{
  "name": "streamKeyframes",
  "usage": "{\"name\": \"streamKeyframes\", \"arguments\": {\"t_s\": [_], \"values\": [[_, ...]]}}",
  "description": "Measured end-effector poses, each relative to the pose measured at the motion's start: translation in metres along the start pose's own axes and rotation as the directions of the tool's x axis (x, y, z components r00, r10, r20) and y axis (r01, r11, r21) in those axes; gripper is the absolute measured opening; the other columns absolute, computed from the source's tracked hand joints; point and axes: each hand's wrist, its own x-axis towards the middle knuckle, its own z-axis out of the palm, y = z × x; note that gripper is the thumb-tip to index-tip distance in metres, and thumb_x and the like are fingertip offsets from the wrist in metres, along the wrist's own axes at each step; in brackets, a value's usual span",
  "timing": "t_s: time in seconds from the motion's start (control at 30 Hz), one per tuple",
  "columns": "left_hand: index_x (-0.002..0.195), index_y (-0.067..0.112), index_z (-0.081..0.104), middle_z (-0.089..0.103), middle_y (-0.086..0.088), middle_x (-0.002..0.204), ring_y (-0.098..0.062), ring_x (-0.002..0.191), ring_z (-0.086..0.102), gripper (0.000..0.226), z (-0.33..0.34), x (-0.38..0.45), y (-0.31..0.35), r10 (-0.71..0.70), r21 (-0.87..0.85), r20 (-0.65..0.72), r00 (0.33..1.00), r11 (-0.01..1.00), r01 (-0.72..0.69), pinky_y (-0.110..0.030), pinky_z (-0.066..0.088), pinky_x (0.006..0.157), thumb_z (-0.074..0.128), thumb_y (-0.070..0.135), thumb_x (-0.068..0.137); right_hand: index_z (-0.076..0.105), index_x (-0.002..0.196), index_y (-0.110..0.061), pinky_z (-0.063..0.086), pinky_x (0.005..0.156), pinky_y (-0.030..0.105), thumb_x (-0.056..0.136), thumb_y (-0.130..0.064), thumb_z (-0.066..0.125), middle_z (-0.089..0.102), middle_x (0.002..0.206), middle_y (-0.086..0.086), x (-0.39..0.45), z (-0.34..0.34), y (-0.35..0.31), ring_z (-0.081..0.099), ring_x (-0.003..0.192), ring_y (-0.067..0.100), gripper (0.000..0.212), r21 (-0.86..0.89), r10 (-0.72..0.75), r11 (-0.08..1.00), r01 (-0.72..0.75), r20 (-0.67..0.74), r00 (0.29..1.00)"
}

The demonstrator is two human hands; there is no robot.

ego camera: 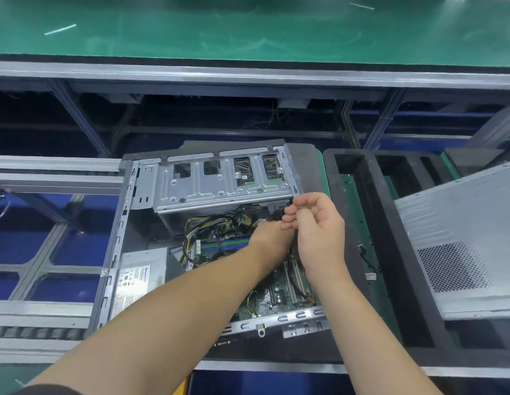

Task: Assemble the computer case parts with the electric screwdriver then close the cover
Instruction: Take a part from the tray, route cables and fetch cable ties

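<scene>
With the open computer case [208, 240] lying on its side before us, our right hand [316, 226] and left hand [272, 240] pinch a black cable connector [277, 216] under the drive cage [219, 181], which we should align squarely before pressing.

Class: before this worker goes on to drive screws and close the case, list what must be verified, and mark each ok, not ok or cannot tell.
1. Case lying open, inside reachable: ok.
2. Black connector seated: cannot tell; both the left hand and the right hand are at it.
3. Hands free for a tool: not ok.
4. Electric screwdriver in view: not ok.
5. Cover at hand: ok, right of the case.
6. Cables clear of the rim: cannot tell.
</scene>
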Motion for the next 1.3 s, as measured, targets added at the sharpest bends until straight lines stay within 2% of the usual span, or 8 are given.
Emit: {"name": "streamKeyframes", "arguments": {"t_s": [0.23,0.37,0.5,0.7,0.8,0.9,1.1,1.3], "values": [[0.142,0.009,0.052,0.051,-0.011,0.146,-0.03,0.138,0.047,0.038,-0.046,-0.015,-0.008,0.067,-0.133,0.286,0.956,0.991,-0.03,-0.051,0.04,0.109,0.049,0.014,0.104,0.063,0.085,-0.029,0.061,0.077,0.048,0.083,-0.014,0.045,0.07,0.082,-0.002,-0.004,0.003,-0.009,0.067,0.079,0.023,0.023,-0.179,0.062,0.983,-0.047,0.079,0.995],[0.112,-0.003,0.067,0.063,-0.016,0.098,-0.03,0.088,0.056,0.02,-0.076,-0.068,-0.017,0.127,-0.38,0.246,0.961,0.925,-0.025,-0.034,0.047,0.08,0.057,0.007,0.098,0.062,0.088,-0.027,0.059,0.077,0.052,0.09,-0.008,0.049,0.071,0.083,0.0,-0.004,0.018,-0.024,0.066,0.076,0.017,0.024,-0.266,0.064,0.964,-0.024,0.144,0.987],[0.069,0.006,0.054,0.065,-0.013,0.073,-0.022,0.063,0.049,0.023,-0.094,-0.154,-0.041,-0.246,-0.718,0.051,0.968,0.665,0.206,-0.01,0.04,0.053,0.056,-0.002,0.09,0.062,0.085,-0.028,0.046,0.066,0.029,0.092,-0.009,0.056,0.069,0.084,-0.005,-0.02,0.071,-0.051,0.064,0.081,0.018,0.022,-0.299,-0.058,0.938,0.177,0.368,0.928],[0.084,0.025,0.068,0.07,0.013,0.072,-0.001,0.069,0.063,0.018,-0.046,-0.34,-0.031,-0.914,-0.957,0.095,0.394,0.025,0.289,-0.018,0.048,0.06,0.051,0.02,0.09,0.067,0.085,-0.026,0.047,0.061,0.027,0.082,-0.026,0.055,0.071,0.077,-0.007,-0.153,0.17,-0.057,0.065,0.073,0.01,0.013,-0.159,-0.04,0.939,0.304,0.83,0.557],[0.092,0.012,0.074,0.076,-0.006,0.091,-0.022,0.09,0.07,0.023,0.003,-0.442,0.004,-0.973,-0.942,0.227,0.03,-0.212,0.261,-0.037,0.057,0.081,0.053,0.021,0.092,0.065,0.083,-0.018,0.045,0.064,0.031,0.091,-0.018,0.061,0.069,0.073,-0.003,-0.244,0.196,-0.033,0.064,0.073,0.018,0.009,-0.156,0.032,0.89,0.429,0.959,0.282],[0.093,0.008,0.075,0.075,-0.011,0.095,-0.029,0.092,0.069,0.021,0.053,-0.535,0.047,-0.915,-0.867,0.36,-0.181,-0.4,0.297,-0.041,0.056,0.085,0.056,0.017,0.094,0.062,0.079,-0.013,0.04,0.054,0.031,0.094,-0.016,0.061,0.065,0.072,0.006,-0.324,0.202,0.0,0.058,0.065,0.024,0.015,-0.167,0.159,0.821,0.547,0.985,0.063],[0.081,0.027,0.069,0.076,0.005,0.09,-0.018,0.085,0.07,0.017,0.134,-0.655,0.105,-0.793,-0.764,0.508,-0.337,-0.595,0.249,-0.03,0.056,0.075,0.058,0.019,0.092,0.064,0.076,-0.017,0.035,0.061,0.029,0.096,-0.01,0.059,0.066,0.077,0.003,-0.438,0.221,0.056,0.057,0.08,0.022,0.021,-0.158,0.355,0.679,0.717,0.926,-0.132],[0.084,0.023,0.073,0.072,0.011,0.083,-0.015,0.085,0.065,0.013,0.219,-0.715,0.098,-0.754,-0.683,0.591,-0.286,-0.657,0.321,-0.023,0.044,0.07,0.062,0.02,0.089,0.07,0.088,-0.013,0.042,0.071,0.032,0.093,-0.01,0.06,0.074,0.094,0.013,-0.499,0.251,0.116,0.065,0.089,0.03,0.012,-0.178,0.452,0.548,0.817,0.885,-0.11]]}}
